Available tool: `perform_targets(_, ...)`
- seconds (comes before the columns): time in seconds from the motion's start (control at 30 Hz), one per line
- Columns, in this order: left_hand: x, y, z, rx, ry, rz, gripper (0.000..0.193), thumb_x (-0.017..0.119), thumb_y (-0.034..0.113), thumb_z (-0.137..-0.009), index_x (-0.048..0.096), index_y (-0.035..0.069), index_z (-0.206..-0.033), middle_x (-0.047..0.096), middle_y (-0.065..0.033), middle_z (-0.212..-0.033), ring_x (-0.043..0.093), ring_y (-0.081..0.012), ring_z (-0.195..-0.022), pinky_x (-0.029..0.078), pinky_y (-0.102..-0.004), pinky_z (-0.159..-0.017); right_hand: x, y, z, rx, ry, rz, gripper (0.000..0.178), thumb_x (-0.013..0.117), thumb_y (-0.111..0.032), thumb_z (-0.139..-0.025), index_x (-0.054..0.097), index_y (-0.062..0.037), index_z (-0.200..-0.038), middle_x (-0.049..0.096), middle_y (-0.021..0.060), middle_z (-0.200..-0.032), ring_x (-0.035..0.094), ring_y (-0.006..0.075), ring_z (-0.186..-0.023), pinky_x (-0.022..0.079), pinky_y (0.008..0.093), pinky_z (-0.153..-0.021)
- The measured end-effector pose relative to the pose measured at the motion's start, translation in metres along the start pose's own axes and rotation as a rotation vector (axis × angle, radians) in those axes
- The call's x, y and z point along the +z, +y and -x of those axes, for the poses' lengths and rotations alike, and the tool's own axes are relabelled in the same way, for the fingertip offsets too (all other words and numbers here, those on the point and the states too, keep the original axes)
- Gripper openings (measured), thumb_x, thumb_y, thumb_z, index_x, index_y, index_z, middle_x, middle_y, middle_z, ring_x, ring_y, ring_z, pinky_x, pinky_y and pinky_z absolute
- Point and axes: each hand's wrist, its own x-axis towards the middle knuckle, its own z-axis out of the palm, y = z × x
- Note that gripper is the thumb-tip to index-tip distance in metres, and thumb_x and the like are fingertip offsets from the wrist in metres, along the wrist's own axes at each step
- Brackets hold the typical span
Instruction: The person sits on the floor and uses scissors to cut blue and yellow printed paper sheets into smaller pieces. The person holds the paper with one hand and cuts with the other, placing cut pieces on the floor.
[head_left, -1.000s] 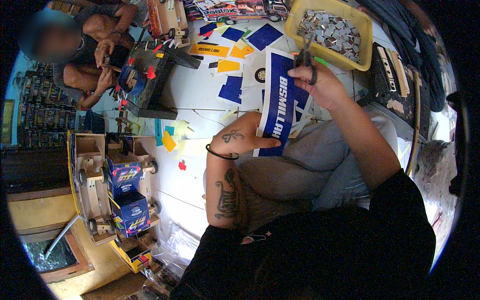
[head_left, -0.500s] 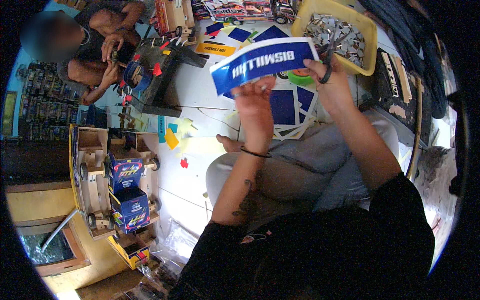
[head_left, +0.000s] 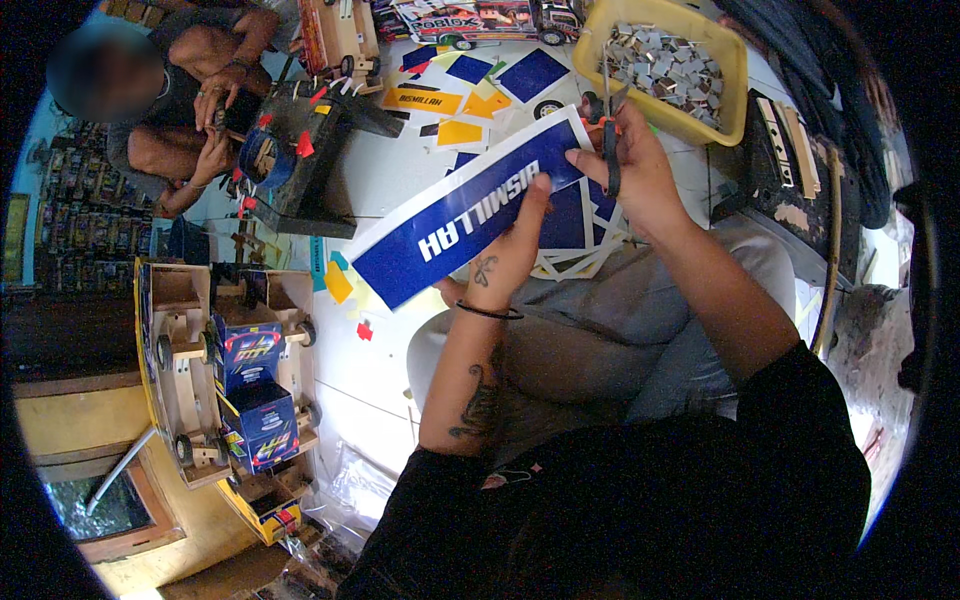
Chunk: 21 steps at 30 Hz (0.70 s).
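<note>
A long blue sticker strip point(head_left: 400, 265) with white lettering and a white border slants across the space above my lap. My left hand point(head_left: 517, 232) grips it from underneath, thumb lying on the printed face and the other fingers hidden behind. At the strip's upper right end, my right hand point(head_left: 648, 178) has its thumb against the edge. Dark-handled scissors point(head_left: 612, 165) are also held in that hand, blades pointing up and away. Beneath the strip, blue sheets with white borders point(head_left: 565, 218) lie piled on the floor, partly covered.
A yellow tub point(head_left: 735, 100) of small silvery pieces stands at far right. Orange and blue cutouts point(head_left: 425, 100) litter the tiles. Wooden toy trucks point(head_left: 185, 360) stand at left. Another person point(head_left: 200, 110) sits far left beside a black bench point(head_left: 310, 160).
The strip has swung down toward the left and come nearer, its left end now low. My left hand turned so its thumb shows on the front. The right hand shifted slightly left and nearer.
</note>
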Motion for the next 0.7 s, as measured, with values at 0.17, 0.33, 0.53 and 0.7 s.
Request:
perform_targets(0.17, -0.005, 0.003, -0.007, -0.161, -0.054, -0.072, 0.039, 0.05, 0.043, -0.082, 0.06, 0.006, -0.073, 0.06, -0.0034, -0.067, 0.055, -0.0154, -0.061, 0.042, -0.0274, -0.061, -0.001, -0.001, 0.003, -0.043, -0.063, 0.064, 0.04, 0.063, 0.001, -0.071, 0.041, -0.0021, -0.104, 0.052, 0.0077, -0.101, 0.052, 0.0142, -0.094, 0.04, 0.0271, -0.085)
perform_targets(0.33, -0.003, 0.008, -0.001, -0.176, -0.154, -0.313, 0.044, 0.046, 0.047, -0.083, 0.061, 0.007, -0.07, 0.058, -0.001, -0.062, 0.053, -0.0132, -0.058, 0.04, -0.0246, -0.06, 0.002, -0.006, 0.003, -0.004, -0.131, 0.018, 0.05, 0.072, -0.007, -0.064, 0.041, -0.0027, -0.102, 0.055, 0.0051, -0.082, 0.054, 0.0118, -0.07, 0.046, 0.0236, -0.062)
perform_targets(0.53, -0.02, 0.005, -0.009, -0.209, 0.179, 0.015, 0.041, 0.049, 0.042, -0.084, 0.058, 0.004, -0.068, 0.055, -0.0012, -0.061, 0.047, -0.0102, -0.056, 0.037, -0.0223, -0.058, -0.003, -0.004, 0.004, 0.364, -0.4, 0.2, 0.049, 0.076, -0.032, -0.061, 0.05, -0.0028, -0.09, 0.057, 0.0069, -0.071, 0.056, 0.0138, -0.068, 0.045, 0.0231, -0.06)
perform_targets(0.7, -0.026, 0.004, -0.013, -0.127, 0.347, 0.179, 0.044, 0.049, 0.046, -0.082, 0.057, 0.007, -0.065, 0.054, -0.0009, -0.061, 0.046, -0.0087, -0.055, 0.033, -0.0223, -0.053, 0.008, 0.011, 0.012, 0.159, -0.645, 0.499, 0.062, 0.071, -0.057, -0.054, 0.057, -0.0005, -0.074, 0.059, 0.0126, -0.069, 0.058, 0.0243, -0.066, 0.046, 0.0328, -0.066)
